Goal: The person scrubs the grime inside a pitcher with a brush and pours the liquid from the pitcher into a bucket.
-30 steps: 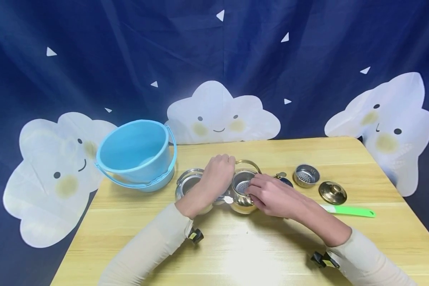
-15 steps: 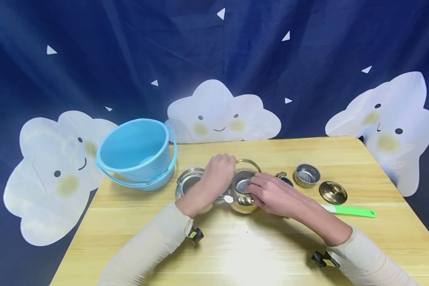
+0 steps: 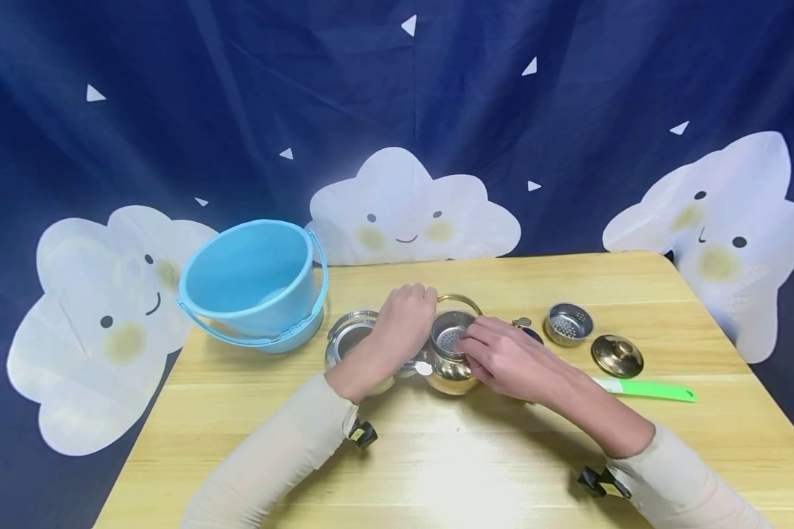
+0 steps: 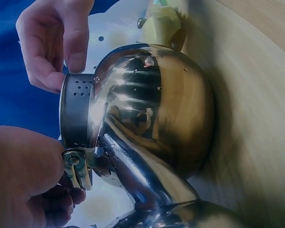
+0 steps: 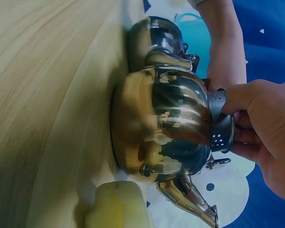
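A gold teapot (image 3: 451,379) stands mid-table, its lid off. In its mouth sits a perforated metal strainer (image 3: 445,334), whose upper wall stands out above the pot's neck in the left wrist view. My right hand (image 3: 503,356) pinches the strainer's side between thumb and fingers. My left hand (image 3: 403,319) grips the teapot's raised handle (image 3: 459,299), close to its hinge (image 4: 75,164). Left of the gold pot is a silver teapot (image 3: 344,349), partly hidden under my left forearm, its spout pointing toward the gold one.
A blue bucket (image 3: 258,286) stands at the back left. On the right lie a second strainer (image 3: 569,324), a gold lid (image 3: 617,356) and a green-handled tool (image 3: 655,391). Near the gold pot stands a pale yellow object (image 5: 118,206). A dark round item (image 3: 532,335) shows behind my right hand.
The strainer stands very slightly higher in the gold teapot's mouth, and my right hand has risen a little with it. My left hand stays on the handle.
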`<action>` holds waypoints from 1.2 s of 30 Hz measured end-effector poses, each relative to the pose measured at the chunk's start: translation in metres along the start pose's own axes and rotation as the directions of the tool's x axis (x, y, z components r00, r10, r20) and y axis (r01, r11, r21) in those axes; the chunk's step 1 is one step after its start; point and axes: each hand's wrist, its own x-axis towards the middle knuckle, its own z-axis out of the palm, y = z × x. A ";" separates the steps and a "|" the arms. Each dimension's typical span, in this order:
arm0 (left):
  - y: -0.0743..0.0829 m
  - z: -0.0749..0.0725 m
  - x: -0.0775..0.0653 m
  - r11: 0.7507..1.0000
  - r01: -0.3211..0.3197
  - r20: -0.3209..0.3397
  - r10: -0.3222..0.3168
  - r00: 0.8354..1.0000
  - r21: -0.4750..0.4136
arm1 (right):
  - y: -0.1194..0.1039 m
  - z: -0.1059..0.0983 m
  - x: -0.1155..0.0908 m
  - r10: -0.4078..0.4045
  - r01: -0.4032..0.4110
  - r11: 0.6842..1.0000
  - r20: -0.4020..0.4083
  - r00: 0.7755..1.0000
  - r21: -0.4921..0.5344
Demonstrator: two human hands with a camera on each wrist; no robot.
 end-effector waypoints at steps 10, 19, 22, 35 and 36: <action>0.000 -0.001 0.001 0.999 0.018 0.029 -0.017 0.999 -0.031 | -0.001 -0.004 0.000 0.025 -0.025 1.000 0.003 1.000 -0.001; -0.001 -0.001 0.001 0.999 0.033 0.049 -0.031 0.998 -0.043 | -0.003 -0.014 0.001 0.038 -0.038 0.999 0.013 0.999 -0.024; -0.001 -0.001 0.001 0.999 0.030 0.040 -0.029 0.999 -0.040 | -0.003 -0.016 0.001 0.034 -0.034 0.999 0.008 0.999 -0.023; -0.002 -0.001 0.001 0.999 0.023 0.030 -0.021 0.999 -0.049 | -0.003 -0.022 -0.001 0.021 -0.022 0.999 -0.012 1.000 -0.045; -0.002 -0.001 0.001 0.999 0.021 0.025 -0.020 0.999 -0.047 | -0.003 -0.023 -0.001 0.023 -0.023 0.999 -0.010 1.000 -0.047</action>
